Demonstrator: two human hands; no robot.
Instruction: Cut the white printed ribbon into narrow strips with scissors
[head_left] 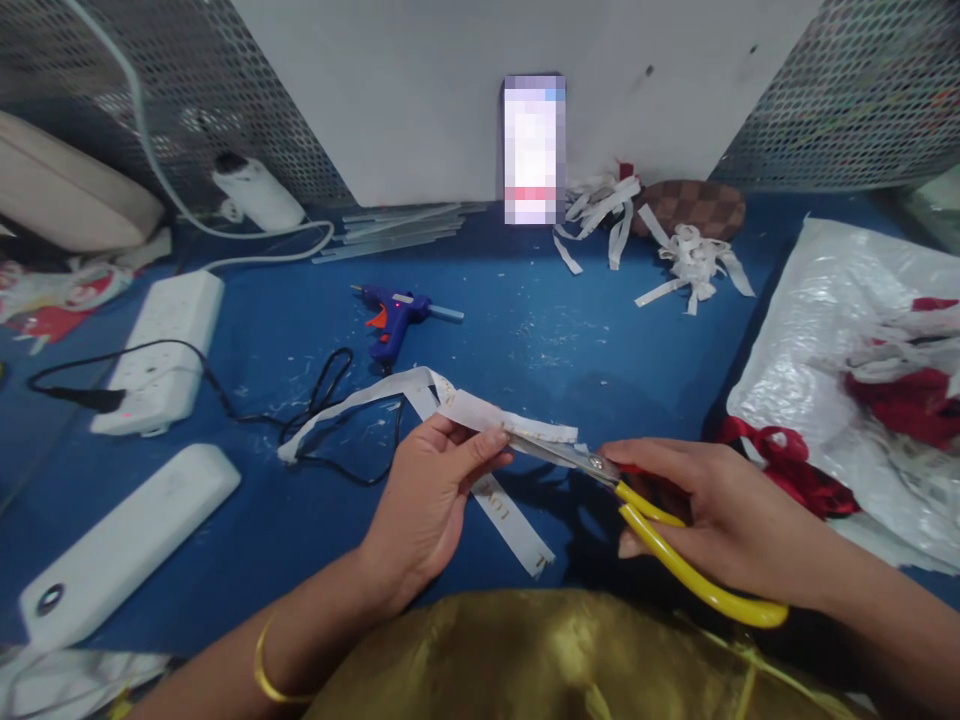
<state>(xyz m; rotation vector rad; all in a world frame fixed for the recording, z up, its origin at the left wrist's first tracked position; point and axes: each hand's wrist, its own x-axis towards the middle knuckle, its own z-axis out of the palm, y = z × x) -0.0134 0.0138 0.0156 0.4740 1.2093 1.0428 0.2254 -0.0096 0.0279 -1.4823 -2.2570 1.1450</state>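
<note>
From my end I can't read the phone (534,150) at twelve o'clock; its screen is blurred into blocks. My left hand (424,485) covers part of the ribbon (514,520), whose lettering is mostly too small to make out. Some fingers of my right hand (720,520) hide behind the scissors (667,558). The picture's edge cuts off the white package (780,330) at three o'clock.

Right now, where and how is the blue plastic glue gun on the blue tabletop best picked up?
Probably by its blue plastic handle, from your near side: the glue gun lies on its side with the handle angled toward you. The tapered nozzle points left and the translucent glue stick juts right, so that approach should avoid both.
</note>
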